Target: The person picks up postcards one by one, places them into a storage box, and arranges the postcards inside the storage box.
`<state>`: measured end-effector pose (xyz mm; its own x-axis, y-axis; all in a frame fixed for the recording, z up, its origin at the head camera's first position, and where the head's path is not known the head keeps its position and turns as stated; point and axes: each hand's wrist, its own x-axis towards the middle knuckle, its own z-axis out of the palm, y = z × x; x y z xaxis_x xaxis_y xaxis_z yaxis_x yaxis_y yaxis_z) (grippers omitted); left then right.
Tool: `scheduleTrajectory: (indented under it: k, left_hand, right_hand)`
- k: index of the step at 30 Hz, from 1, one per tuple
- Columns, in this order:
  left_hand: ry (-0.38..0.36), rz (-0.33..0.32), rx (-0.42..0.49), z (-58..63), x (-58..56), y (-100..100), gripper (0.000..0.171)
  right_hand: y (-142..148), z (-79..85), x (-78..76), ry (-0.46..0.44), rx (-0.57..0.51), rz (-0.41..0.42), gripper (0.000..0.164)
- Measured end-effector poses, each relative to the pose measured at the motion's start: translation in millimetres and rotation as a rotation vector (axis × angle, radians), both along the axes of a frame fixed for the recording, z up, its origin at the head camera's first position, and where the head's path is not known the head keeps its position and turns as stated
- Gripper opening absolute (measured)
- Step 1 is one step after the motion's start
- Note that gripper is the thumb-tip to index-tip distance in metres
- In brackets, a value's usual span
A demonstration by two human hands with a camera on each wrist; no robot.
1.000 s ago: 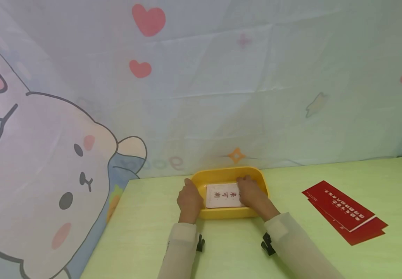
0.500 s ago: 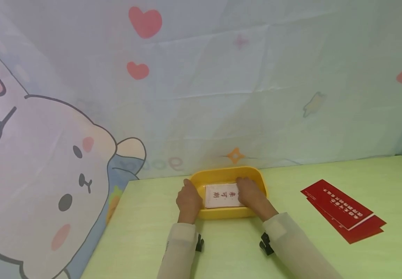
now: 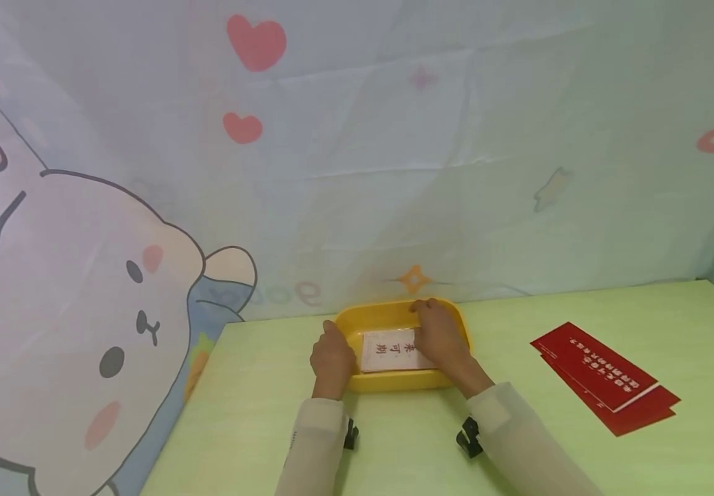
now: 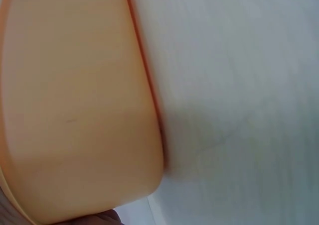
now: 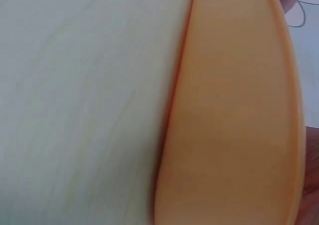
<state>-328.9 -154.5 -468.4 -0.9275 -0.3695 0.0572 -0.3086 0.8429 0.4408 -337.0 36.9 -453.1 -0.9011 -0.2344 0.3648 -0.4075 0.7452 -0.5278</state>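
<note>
A yellow tray [image 3: 387,381] lies near the back edge of the table, with white cards [image 3: 390,350] printed in red characters inside it. My left hand [image 3: 333,355] grips the tray's left end; in the left wrist view, fingers [image 4: 97,218] touch its rim. Over the right part of the tray is my right hand [image 3: 443,341], its fingers bent down toward the far wall and covering the cards' right end. Its fingertips are hidden, so whether they hold a card cannot be seen. The tray's outer wall [image 5: 229,105] fills much of the right wrist view.
Red printed envelopes or cards [image 3: 604,375] overlap on the right side of the light green table [image 3: 257,399]. Right behind the table hangs a pale curtain [image 3: 357,207] with a cartoon rabbit and hearts. Black wrist devices [image 3: 470,438] sit below both forearms.
My right hand has shifted slightly up and back toward the tray's far rim. The left hand stays on the tray's left end. The whole head view has drifted slightly.
</note>
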Motion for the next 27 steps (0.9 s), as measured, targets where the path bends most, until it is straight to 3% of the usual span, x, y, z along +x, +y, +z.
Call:
scheduleTrajectory:
  k: [8,16,27]
  left_hand:
    - [0.017,0.002,-0.024,-1.2,0.3,1.2,0.032]
    - [0.043,-0.002,-0.031,-2.5,1.4,0.9,0.032]
    - [0.063,-0.005,-0.052,-4.4,1.3,0.9,0.033]
  right_hand:
    - [8.7,11.9,6.9,0.013,-0.092,-0.004,0.033]
    - [24.9,21.9,10.8,-0.005,-0.113,-0.011,0.034]
    - [52.0,32.5,20.2,-0.089,-0.129,-0.025,0.036]
